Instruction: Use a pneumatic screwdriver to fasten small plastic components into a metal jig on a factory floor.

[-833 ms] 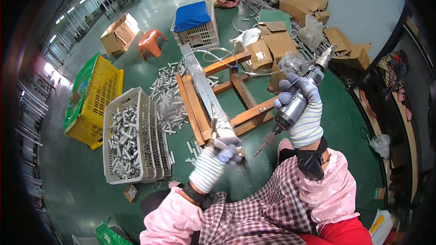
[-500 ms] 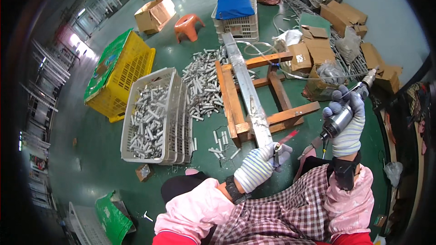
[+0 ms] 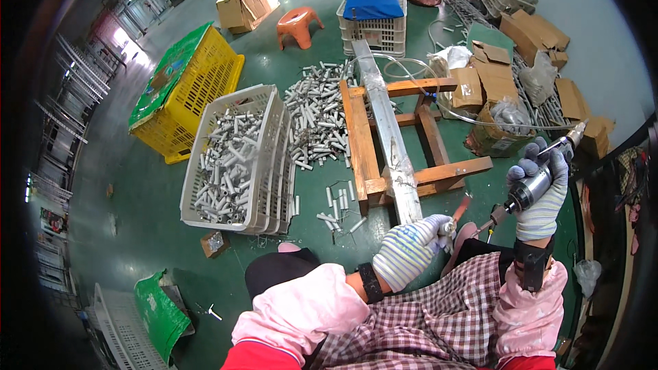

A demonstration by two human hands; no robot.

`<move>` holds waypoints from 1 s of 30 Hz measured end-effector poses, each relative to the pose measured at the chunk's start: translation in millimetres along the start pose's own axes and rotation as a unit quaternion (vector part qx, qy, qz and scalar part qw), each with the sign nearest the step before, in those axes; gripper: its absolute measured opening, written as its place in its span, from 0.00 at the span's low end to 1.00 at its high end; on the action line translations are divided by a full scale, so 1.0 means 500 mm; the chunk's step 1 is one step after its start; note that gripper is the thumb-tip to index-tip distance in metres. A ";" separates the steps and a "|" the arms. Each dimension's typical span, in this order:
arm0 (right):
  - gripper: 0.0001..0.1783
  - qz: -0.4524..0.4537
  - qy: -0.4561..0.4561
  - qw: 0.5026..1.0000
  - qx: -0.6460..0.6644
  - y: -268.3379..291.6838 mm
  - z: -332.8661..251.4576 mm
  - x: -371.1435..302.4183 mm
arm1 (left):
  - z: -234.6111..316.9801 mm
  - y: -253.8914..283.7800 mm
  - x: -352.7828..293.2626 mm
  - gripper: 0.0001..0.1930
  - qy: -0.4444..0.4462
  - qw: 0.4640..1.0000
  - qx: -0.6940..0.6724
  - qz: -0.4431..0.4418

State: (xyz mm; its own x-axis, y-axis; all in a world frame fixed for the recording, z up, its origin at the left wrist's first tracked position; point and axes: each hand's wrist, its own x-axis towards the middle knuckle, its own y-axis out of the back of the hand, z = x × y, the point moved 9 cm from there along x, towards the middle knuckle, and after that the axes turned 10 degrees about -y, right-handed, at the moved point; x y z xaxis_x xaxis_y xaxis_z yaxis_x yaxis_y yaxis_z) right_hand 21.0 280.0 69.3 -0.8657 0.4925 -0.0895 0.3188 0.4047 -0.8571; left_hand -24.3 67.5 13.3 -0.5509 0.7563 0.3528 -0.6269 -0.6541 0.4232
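My right hand point(image 3: 541, 209), in a striped knit glove, is wrapped round a silver air-powered rotary tool point(image 3: 528, 190) with a hose at its rear. The tool's narrow bit points down and left toward my left hand point(image 3: 410, 250). That gloved hand pinches a small metal tube point(image 3: 448, 227) at the bit's tip; whether the two touch, I cannot tell. A red strip point(image 3: 462, 207) sticks up just past the tube. Close beyond my left hand is the end of a long metal bar point(image 3: 391, 137), lying across a wooden frame point(image 3: 362, 147). Several loose tubes point(image 3: 337, 207) lie on the floor.
A white crate point(image 3: 277, 164) full of tubes stands left of the frame, beside a heap of tubes point(image 3: 317, 116). Behind are a yellow crate point(image 3: 205, 89), an orange stool point(image 3: 297, 26) and a blue-topped crate point(image 3: 372, 27). Cardboard boxes point(image 3: 490, 75) crowd the right.
My left hand has moved right with the tube, bringing it to the tool's bit. My right hand and tool have shifted slightly right and down. The whole view has shifted a little.
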 end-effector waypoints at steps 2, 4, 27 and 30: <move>0.17 0.002 -0.005 1.000 0.016 0.010 0.002 0.004 | 0.003 0.006 -0.005 0.10 0.001 1.000 0.011 -0.002; 0.17 0.001 -0.005 1.000 0.013 0.013 -0.005 0.004 | -0.003 0.005 -0.004 0.11 0.024 0.994 0.106 -0.012; 0.26 -0.073 0.155 0.967 -0.189 -0.207 0.010 -0.124 | -0.025 -0.012 -0.008 0.12 0.045 0.986 0.134 -0.084; 0.25 -0.087 0.130 0.969 -0.190 -0.218 0.034 -0.125 | -0.037 -0.021 -0.012 0.12 0.032 0.985 0.134 -0.105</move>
State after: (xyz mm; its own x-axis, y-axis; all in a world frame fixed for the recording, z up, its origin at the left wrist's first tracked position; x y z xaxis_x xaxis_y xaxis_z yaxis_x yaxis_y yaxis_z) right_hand 33.9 192.2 159.9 -0.8086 0.5483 0.2133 0.3376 0.7294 -0.5950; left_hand -24.4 69.7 -8.7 -0.4631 0.8669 0.1847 -0.5679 -0.4502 0.6891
